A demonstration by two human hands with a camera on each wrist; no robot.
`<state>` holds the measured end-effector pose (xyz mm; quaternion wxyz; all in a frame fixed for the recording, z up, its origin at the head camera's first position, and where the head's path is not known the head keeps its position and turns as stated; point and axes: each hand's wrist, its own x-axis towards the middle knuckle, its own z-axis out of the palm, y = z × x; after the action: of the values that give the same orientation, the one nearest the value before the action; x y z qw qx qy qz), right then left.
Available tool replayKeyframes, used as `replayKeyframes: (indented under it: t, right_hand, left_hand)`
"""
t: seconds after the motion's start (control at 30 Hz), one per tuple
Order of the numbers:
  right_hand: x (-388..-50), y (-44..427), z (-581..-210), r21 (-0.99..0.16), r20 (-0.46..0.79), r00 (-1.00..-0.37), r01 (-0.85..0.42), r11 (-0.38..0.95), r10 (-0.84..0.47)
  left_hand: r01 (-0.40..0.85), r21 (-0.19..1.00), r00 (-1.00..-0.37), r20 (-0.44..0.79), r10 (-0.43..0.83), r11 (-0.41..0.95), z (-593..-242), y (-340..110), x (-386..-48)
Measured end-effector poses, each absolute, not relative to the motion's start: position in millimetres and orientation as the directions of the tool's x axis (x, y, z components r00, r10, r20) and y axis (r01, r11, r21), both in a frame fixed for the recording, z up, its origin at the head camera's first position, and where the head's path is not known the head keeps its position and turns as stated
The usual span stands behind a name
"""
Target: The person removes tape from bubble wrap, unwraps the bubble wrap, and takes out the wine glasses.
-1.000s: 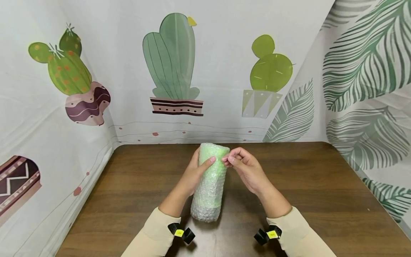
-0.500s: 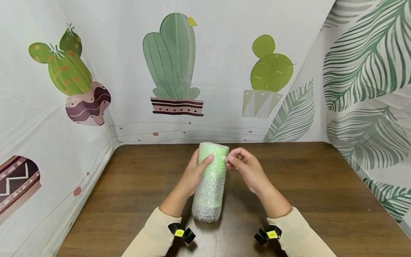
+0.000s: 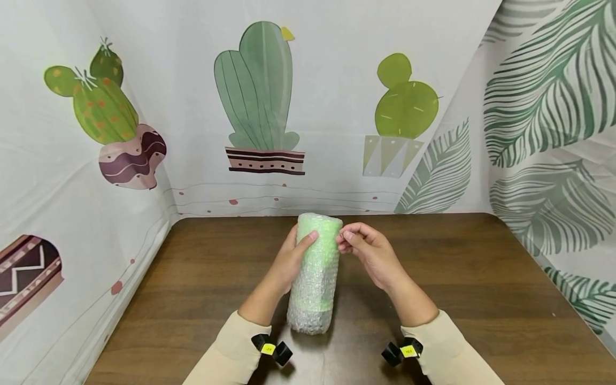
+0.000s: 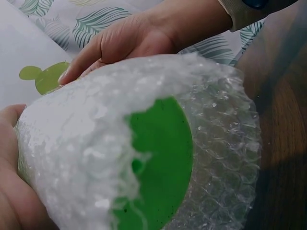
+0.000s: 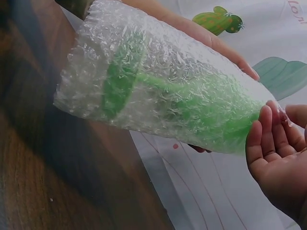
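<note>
A bubble-wrapped bundle stands tilted over the table in the head view. Through the wrap show a green disc, a thin stem and a wider green part, goblet-like in outline. My left hand grips the bundle's upper left side, thumb across the front; its other fingers are mostly behind the bundle. At the upper right edge, my right hand pinches a small bit of clear film between thumb and forefinger. Its remaining fingers lie against the wrap in the right wrist view.
A brown wooden table lies under the hands. White cloth printed with cacti and leaves hangs behind and at both sides. Each sleeve carries a small black wrist camera.
The bundle's top has shifted slightly left. My right hand's fingertips have moved a little about the upper right edge, still pinching there. The left hand keeps its grip.
</note>
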<state>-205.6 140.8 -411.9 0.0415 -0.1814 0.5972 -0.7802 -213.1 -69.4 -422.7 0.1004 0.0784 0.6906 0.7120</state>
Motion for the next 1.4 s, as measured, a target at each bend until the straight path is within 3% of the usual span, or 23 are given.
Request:
replayKeyframes:
  t: [1.4]
  right_hand:
    - [-205.7, 143.2, -414.5, -0.923, 0.342, -0.899, -0.267, -0.276, -0.274]
  left_hand:
    - [-0.056, 0.998, -0.965, -0.048, 0.256, -0.027, -425.5, -70.7, -214.7]
